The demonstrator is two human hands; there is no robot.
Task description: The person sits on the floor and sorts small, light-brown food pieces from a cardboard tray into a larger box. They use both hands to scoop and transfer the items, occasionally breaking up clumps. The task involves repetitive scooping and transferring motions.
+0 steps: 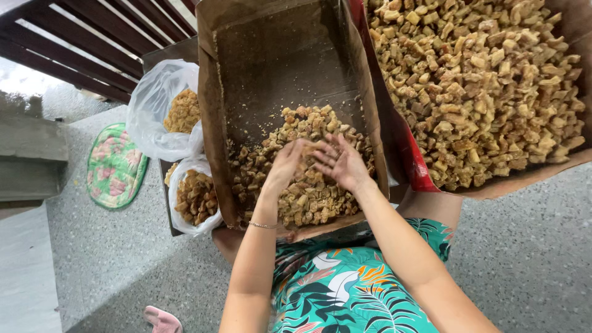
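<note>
Two cardboard boxes (209, 123) (573, 24) of fried pieces, two plastic bags (154, 117) (179, 179), one mat (115, 165) and two hands (285, 163) (342, 163) are counted.

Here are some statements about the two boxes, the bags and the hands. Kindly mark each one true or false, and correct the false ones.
1. Both hands, the left hand and the right hand, are over the nearer cardboard box. True.
2. That box is full to the brim with fried pieces. False: they cover only its near part; the far bottom is bare.
3. The second box, on the right, holds many more pieces. True.
4. The plastic bags on the left are empty. False: both hold similar pieces.
5. The left wrist is bare. False: it wears a thin bracelet.
</note>
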